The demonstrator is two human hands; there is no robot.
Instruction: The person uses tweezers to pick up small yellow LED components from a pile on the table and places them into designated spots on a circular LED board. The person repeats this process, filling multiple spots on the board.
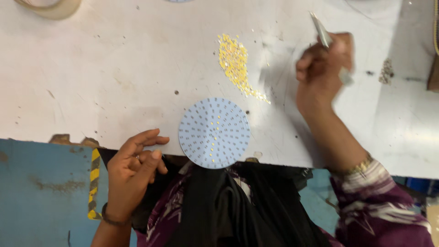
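Observation:
A round pale-blue circuit disc [214,132] dotted with small pads lies at the near edge of the white worktable [105,77]; a few yellow chips sit along its middle. Behind it is a loose pile of small yellow chips [235,64]. My right hand [322,68] is raised to the right of the pile and grips metal tweezers [321,31] that point up and away. My left hand [135,164] rests at the table's near edge, left of the disc, fingers loosely curled and holding nothing.
A roll of tape [50,7] sits at the far left corner. A small dark heap of parts [386,71] lies at the right. Blue floor with a yellow-black striped strip [94,183] shows below the table edge, beside my dark and purple clothing.

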